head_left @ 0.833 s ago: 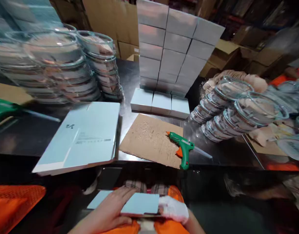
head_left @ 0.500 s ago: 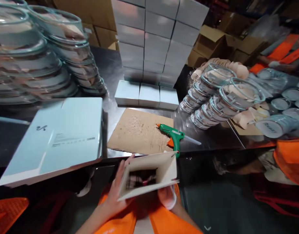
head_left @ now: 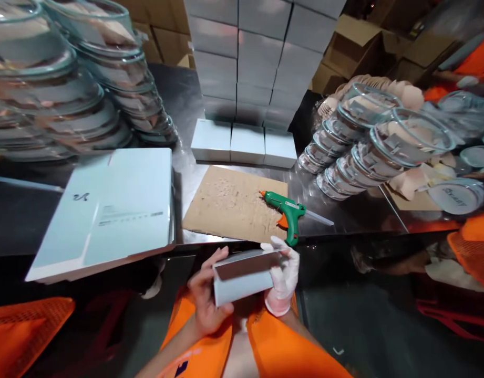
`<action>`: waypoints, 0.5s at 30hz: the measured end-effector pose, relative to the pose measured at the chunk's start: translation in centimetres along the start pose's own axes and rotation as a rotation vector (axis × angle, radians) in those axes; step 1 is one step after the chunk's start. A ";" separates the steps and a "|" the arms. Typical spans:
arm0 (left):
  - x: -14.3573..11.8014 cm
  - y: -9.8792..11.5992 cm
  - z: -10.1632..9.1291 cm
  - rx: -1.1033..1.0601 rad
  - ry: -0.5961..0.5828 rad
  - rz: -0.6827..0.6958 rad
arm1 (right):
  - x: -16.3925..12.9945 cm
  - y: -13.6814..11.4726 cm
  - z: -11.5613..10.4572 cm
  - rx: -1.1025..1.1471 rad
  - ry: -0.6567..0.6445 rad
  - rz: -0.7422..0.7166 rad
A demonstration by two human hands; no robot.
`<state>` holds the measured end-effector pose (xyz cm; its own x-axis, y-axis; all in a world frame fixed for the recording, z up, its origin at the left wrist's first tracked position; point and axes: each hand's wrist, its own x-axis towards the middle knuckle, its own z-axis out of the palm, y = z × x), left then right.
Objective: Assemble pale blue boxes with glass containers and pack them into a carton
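Between my two hands I hold a small pale box point(head_left: 244, 287) above my lap, just in front of the table edge. My bare left hand point(head_left: 208, 294) grips its left end, thumb low and fingers behind. Wearing a white glove, my right hand point(head_left: 283, 275) clasps the right end. A dark brown face of the box is toward me; what is inside cannot be made out. Just beyond the box, a green glue gun point(head_left: 287, 212) with an orange trigger and nozzle lies on a cardboard sheet point(head_left: 229, 207), a clear glue stick poking from its back.
A stack of flat pale-blue printed cartons point(head_left: 123, 194) lies at left. Three white boxes point(head_left: 247, 142) stand before a tall wall of boxes point(head_left: 261, 58). Clear round containers rise in stacks at left point(head_left: 119, 68) and right point(head_left: 356, 157). Another person's orange clothing point(head_left: 474, 63) shows far right.
The box has been tipped so its open top, with plaid fabric inside, no longer faces me. My gloved right hand has come up from beneath to its right end.
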<state>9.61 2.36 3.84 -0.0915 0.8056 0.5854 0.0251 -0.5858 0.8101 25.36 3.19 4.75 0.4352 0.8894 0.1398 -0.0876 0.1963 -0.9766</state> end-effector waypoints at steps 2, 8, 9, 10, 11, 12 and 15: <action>0.8 0.2 -0.6 0.037 -0.098 0.034 | 0.4 -0.6 0.1 0.060 0.045 0.020; 0.0 -1.2 -5.7 0.419 -0.053 0.005 | 5.9 -2.6 -4.5 -0.626 0.066 -0.018; -0.3 -1.6 -6.4 0.445 0.021 -0.048 | 7.4 -2.9 -5.2 -0.785 0.087 0.019; -0.5 -2.0 -6.8 0.456 0.080 -0.087 | 9.0 -3.3 -5.6 -0.908 0.084 0.096; -0.6 -2.3 -7.1 0.453 0.118 -0.113 | 10.6 -3.5 -5.8 -0.988 0.057 0.197; -0.6 -2.5 -7.2 0.444 0.142 -0.128 | 12.1 -3.7 -5.8 -1.025 0.012 0.299; 0.1 -2.8 -6.5 0.426 0.200 -0.147 | 15.6 -3.9 -5.3 -0.952 -0.112 0.472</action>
<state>3.10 3.50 1.43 -0.3129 0.8198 0.4795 0.3986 -0.3449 0.8498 37.29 14.12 9.88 0.4509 0.8337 -0.3189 0.5312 -0.5377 -0.6548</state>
